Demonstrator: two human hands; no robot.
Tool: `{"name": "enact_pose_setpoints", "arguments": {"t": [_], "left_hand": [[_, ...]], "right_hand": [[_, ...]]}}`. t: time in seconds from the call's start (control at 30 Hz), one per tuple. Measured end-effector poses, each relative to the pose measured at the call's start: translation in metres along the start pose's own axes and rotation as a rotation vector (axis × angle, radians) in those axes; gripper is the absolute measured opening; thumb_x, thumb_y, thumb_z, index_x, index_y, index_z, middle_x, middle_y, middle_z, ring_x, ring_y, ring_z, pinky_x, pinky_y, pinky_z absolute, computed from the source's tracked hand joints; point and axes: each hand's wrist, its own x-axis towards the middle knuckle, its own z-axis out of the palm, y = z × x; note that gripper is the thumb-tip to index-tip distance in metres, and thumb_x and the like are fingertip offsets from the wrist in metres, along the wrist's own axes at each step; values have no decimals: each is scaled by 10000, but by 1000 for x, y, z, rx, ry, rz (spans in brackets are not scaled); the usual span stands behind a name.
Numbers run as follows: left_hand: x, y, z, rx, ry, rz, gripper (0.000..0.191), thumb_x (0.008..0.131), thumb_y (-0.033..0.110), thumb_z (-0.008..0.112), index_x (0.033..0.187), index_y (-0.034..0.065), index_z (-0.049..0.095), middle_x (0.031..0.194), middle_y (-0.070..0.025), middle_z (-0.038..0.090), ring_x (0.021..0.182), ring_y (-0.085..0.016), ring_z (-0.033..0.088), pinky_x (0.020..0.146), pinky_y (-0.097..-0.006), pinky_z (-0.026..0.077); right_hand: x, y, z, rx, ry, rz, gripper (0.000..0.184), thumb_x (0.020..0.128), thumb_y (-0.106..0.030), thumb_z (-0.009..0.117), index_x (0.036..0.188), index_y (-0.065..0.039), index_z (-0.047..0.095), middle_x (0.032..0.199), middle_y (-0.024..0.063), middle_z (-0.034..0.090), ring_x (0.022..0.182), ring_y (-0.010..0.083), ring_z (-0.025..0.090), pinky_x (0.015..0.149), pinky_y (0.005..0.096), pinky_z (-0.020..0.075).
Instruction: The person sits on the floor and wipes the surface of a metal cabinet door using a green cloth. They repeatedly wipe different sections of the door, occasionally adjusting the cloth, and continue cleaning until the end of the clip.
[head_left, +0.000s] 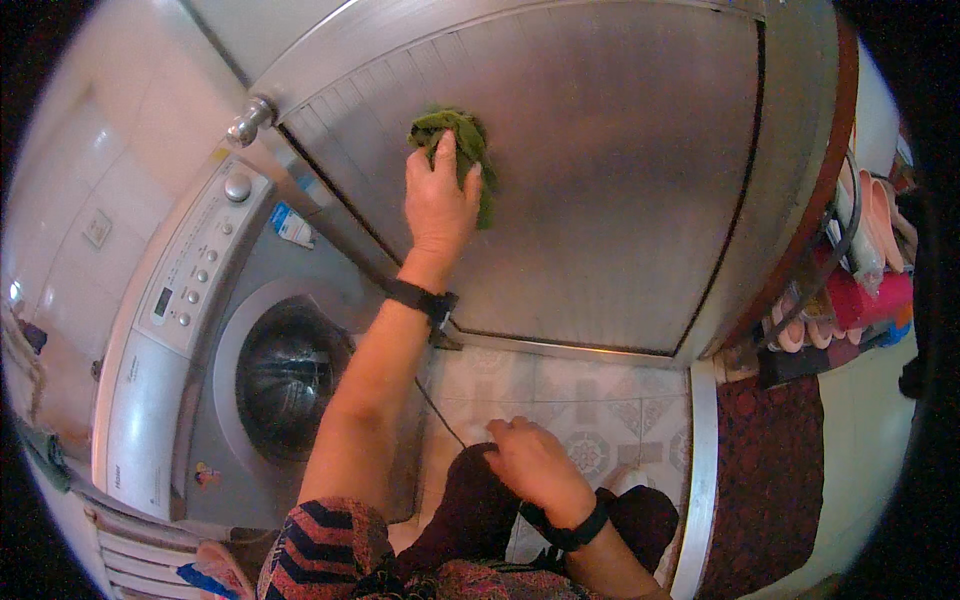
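Note:
A crumpled green cloth (469, 139) is pressed against the ribbed panel of a metal-framed door (585, 187). My left hand (439, 195) grips it, fingers spread over its folds, left of the panel's middle. My right hand (536, 461) rests near my knee in dark trousers, low in the view, fingers loosely bent; nothing shows in it. Each wrist wears a black band. The door's round metal knob (251, 124) is up and left of the cloth.
A grey front-loading washing machine (262, 255) stands close on the left, its round door shut. Patterned floor tiles (555, 382) lie below the panel. Beyond a metal threshold (699, 472) are a dark red mat (765, 480) and a rack with shoes (877, 217) at the right.

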Motion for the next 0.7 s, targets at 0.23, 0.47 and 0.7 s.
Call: {"name": "enact_pose_setpoints", "arguments": {"t": [0.23,0.47,0.7], "left_hand": [[-48,-6,-2,0,-203,16,598,783,203,765,1317,99,515,1157,-224,543,1021,-403,570,835,-436,516],[-48,-14,-5,-37,-174,24,589,743,139,770,1286,113,544,1118,-201,532,1015,-379,552,828,-439,504],[17,-10,-10,-71,29,33,584,805,202,745,1328,95,508,1154,-224,541,1060,-400,550,879,-427,493]], "right_hand": [[8,-3,12,-14,-25,16,275,811,-154,679,1024,-9,586,900,233,605,864,424,607,740,485,497],[17,-7,18,-54,-33,-19,293,816,-199,690,1013,-6,592,927,215,636,850,391,642,729,472,539],[21,-5,18,6,-37,-7,305,811,-155,679,1065,-12,587,918,233,606,866,431,605,745,487,503]]}}
